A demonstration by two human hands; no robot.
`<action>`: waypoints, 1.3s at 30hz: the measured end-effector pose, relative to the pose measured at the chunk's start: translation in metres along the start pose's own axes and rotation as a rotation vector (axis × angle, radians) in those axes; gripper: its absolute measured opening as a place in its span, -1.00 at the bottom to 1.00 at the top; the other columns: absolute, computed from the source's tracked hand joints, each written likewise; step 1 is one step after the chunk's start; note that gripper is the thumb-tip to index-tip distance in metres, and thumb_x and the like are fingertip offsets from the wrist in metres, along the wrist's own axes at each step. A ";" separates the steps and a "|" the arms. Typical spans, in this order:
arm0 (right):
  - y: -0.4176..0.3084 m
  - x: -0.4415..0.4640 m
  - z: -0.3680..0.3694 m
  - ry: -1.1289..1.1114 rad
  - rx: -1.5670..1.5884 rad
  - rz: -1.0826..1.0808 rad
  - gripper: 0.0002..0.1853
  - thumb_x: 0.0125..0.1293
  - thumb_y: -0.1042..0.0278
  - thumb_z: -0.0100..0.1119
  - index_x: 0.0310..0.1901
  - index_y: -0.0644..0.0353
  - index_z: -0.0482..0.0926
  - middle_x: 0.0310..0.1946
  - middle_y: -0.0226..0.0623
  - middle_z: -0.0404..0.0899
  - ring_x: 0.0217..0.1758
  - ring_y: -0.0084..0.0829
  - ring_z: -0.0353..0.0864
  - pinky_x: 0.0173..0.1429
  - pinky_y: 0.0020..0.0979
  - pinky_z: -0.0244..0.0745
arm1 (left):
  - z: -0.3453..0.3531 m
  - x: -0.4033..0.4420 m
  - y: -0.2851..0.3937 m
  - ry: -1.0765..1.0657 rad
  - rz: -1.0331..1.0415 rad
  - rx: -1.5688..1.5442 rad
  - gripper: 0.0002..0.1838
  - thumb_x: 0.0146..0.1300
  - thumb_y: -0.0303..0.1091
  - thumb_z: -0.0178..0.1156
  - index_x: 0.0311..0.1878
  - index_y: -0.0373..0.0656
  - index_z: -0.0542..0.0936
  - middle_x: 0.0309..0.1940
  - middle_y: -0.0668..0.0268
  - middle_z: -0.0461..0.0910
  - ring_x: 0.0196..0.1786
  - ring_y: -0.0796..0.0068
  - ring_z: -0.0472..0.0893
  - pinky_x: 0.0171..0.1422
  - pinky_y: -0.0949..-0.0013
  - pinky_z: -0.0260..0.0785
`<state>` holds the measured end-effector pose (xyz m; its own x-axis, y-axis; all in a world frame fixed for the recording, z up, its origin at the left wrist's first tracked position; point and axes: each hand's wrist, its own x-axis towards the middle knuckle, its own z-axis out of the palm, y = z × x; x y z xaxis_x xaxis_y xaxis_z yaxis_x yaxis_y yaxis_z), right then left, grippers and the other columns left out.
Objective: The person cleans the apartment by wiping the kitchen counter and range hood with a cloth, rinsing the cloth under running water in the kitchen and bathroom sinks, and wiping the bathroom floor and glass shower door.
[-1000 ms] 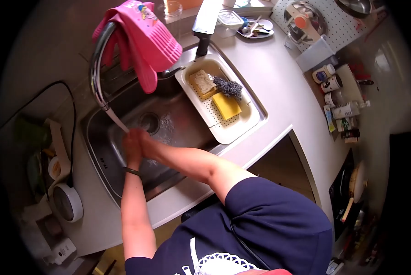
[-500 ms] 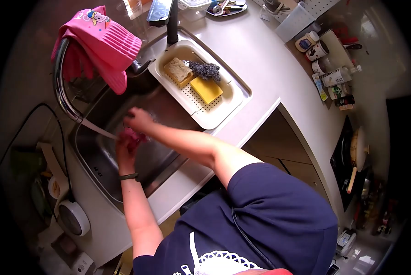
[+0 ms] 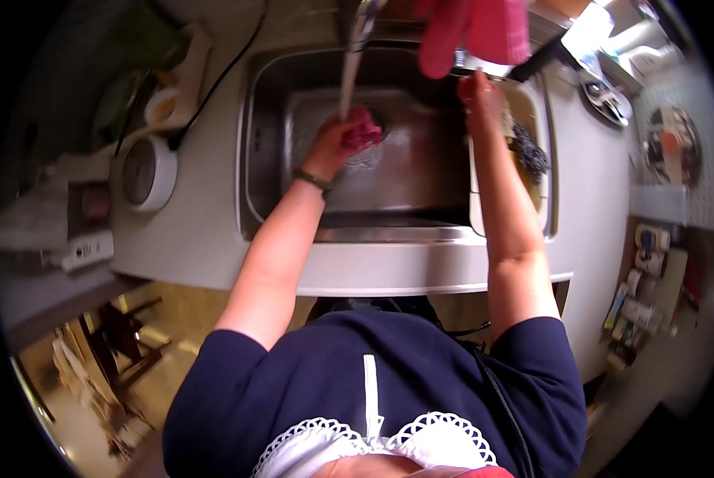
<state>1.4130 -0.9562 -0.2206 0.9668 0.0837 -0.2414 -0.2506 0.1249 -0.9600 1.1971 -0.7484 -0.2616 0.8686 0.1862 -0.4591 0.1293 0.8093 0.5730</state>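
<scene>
Under the running tap (image 3: 362,32), my left hand (image 3: 329,150) is closed around a wet, bunched pink cloth (image 3: 362,130). The water stream falls right beside the fingers, into the steel sink (image 3: 397,191). My right hand (image 3: 482,99) reaches past the cream drain tray (image 3: 476,211) to the back right of the sink. Its fingers are bent at the metal tap handle (image 3: 488,67), slightly blurred. Beneath that forearm, a dark scouring pad (image 3: 530,153) lies in the tray, and the sponges there are mostly hidden.
Pink rubber gloves (image 3: 496,32) hang over the tap, close above my right hand. A round white appliance (image 3: 150,173) stands on the left counter, with a black cable (image 3: 221,80) behind it. Jars and bottles (image 3: 639,279) line the right side. A plate of utensils (image 3: 608,102) is at back right.
My view has turned, so the sink now lies straight ahead. My right hand has left the pink cloth and moved right to the tap handle; the left hand keeps the cloth.
</scene>
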 end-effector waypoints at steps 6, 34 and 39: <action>-0.010 0.012 0.013 0.039 0.109 -0.061 -0.72 0.32 0.20 0.12 -0.42 0.26 0.51 -0.53 -0.26 0.57 -0.52 -0.43 0.57 -0.39 -0.43 0.51 | -0.001 -0.031 0.013 -0.017 0.037 0.145 -0.68 0.18 -0.48 0.13 0.03 -0.10 0.49 -0.23 0.27 0.61 -0.21 0.43 0.65 -0.31 0.40 0.53; 0.100 -0.152 0.102 -0.297 -1.087 -0.641 -0.68 0.26 0.18 -0.11 -0.43 0.23 0.55 -0.42 0.02 0.60 -0.34 0.15 0.57 -0.24 -0.03 0.49 | 0.012 -0.046 0.003 0.087 0.624 1.814 -0.60 -0.02 -0.32 0.24 -0.07 -0.20 0.49 -0.27 0.02 0.59 -0.21 0.00 0.60 -0.12 0.09 0.48; 0.070 -0.159 0.103 -0.454 -1.268 -0.637 -0.72 0.26 0.19 -0.10 -0.38 0.19 0.53 -0.41 0.00 0.60 -0.34 0.12 0.57 -0.23 0.02 0.46 | -0.012 -0.015 -0.005 0.001 0.567 1.681 -0.82 -0.04 -0.33 0.22 -0.38 -0.22 0.61 -0.46 -0.01 0.60 -0.29 0.01 0.62 -0.20 0.08 0.47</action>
<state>1.2363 -0.8592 -0.2349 0.7367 0.6702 0.0903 0.6374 -0.6436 -0.4237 1.1772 -0.7481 -0.2655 0.9764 0.2148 0.0238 0.1464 -0.7385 0.6582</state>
